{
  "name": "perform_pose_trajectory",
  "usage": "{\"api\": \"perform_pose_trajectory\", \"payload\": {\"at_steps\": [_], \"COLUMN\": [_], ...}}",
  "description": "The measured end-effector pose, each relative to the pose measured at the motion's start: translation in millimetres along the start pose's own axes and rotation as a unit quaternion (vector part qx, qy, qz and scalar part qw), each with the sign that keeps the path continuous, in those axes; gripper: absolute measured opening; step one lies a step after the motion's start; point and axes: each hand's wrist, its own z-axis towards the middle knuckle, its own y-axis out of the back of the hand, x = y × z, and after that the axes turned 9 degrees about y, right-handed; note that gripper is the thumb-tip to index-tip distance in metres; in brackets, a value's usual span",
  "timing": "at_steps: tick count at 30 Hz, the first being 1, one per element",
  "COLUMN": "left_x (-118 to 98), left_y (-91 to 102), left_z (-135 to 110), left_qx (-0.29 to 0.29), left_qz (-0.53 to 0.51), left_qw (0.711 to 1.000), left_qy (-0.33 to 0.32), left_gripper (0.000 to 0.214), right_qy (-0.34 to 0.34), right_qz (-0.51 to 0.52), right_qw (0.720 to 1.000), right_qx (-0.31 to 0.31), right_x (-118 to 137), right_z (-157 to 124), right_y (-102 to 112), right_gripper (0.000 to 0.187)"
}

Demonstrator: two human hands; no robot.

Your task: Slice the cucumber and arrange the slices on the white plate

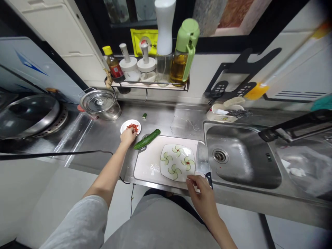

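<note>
My left hand reaches into a small white dish of small red pieces, its fingertips pinched together among them. My right hand is at the front right edge of a white plate, its fingers loosely curved and the thumb a little apart. Thin cucumber slices lie on the plate in several pinwheels; red bits show at the middle of some. Beneath the plate is a pale cutting board. A whole cucumber rests across its back left corner. The cleaver lies on the board's right side.
A cucumber end sits on the steel counter near a lidded pot. To the right is the sink with its faucet. Bottles and jars stand on a wall rack. A covered wok is at far left.
</note>
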Motion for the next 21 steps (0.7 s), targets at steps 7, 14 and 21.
{"api": "perform_pose_trajectory", "payload": {"at_steps": [7,14,21], "left_x": [-5,-5,-12], "left_y": [-3.2,3.3,17.0], "left_z": [8,7,-14], "left_qx": [0.012,0.012,0.094], "left_qz": [0.014,-0.155,-0.393], "left_qw": [1.0,0.986,0.911], "left_qy": [0.001,0.062,0.089], "left_gripper": [0.021,0.012,0.027], "right_qy": [0.013,0.011,-0.003], "right_qz": [-0.004,-0.008,-0.004], "right_qw": [1.0,1.0,1.0], "right_qx": [-0.001,0.003,0.005], "right_x": [-2,-5,-8], "right_z": [-2,-4,-5], "right_y": [-2,-1,-6], "right_gripper": [0.017,0.018,0.022]}}
